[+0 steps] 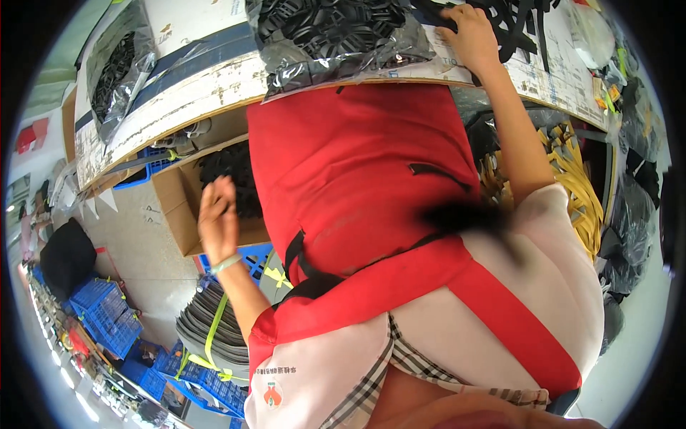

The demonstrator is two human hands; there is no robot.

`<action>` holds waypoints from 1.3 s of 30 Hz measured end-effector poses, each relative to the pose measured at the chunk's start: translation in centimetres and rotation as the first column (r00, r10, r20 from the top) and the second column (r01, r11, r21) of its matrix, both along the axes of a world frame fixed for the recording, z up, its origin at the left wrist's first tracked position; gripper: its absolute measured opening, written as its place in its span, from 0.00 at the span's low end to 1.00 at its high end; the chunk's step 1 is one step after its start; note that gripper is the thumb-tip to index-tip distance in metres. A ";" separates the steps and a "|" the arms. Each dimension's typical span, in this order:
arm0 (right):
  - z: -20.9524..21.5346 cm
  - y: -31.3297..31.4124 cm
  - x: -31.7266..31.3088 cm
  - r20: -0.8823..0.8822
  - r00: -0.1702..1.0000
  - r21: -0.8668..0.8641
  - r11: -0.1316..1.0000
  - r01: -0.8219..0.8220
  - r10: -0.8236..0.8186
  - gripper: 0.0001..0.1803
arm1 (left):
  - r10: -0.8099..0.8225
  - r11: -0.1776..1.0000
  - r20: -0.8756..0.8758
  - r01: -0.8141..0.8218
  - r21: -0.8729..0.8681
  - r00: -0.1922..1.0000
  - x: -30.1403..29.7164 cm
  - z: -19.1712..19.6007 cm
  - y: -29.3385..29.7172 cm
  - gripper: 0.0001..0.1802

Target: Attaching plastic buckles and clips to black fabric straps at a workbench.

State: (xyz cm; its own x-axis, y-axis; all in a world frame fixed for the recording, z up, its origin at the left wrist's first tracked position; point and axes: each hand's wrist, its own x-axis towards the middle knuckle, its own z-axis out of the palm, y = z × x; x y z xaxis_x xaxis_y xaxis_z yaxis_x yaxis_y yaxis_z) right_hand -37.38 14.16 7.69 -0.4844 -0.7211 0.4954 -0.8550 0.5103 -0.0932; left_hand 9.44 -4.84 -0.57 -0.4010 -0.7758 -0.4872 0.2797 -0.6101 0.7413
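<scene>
At one o'clock, the right hand (474,39) curls its fingers beside loose straps (527,32); whether they pinch any, one cannot tell. The left hand (219,218), at nine, hangs loosely bent, seemingly empty. Twelve's bag (336,36) looks well filled; straps remain outside.

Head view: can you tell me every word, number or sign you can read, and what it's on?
I won't copy writing out, but here's where it is:
Pale shirt: a row of small dark characters above an orange-red emblem.
White worktable: scattered small print, partly covered, too small to read.
Floor: dark squiggles, too unclear to read.
</scene>
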 end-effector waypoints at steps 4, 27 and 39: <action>-0.7 -0.3 -3.3 0.043 0.993 -0.082 0.991 -0.109 0.113 0.07 | -0.377 0.926 -0.114 0.370 -0.079 0.919 -7.8 1.6 3.8 0.22; -2.0 -4.2 17.5 0.809 -0.551 -0.271 0.962 -0.037 0.206 0.12 | -0.315 0.802 0.192 0.369 -0.469 0.930 -14.2 2.8 6.6 0.07; -3.5 -4.2 17.8 0.824 -0.509 -0.328 0.942 -0.067 0.250 0.15 | -0.246 0.414 0.525 0.578 -0.703 0.814 -13.3 2.9 6.7 0.07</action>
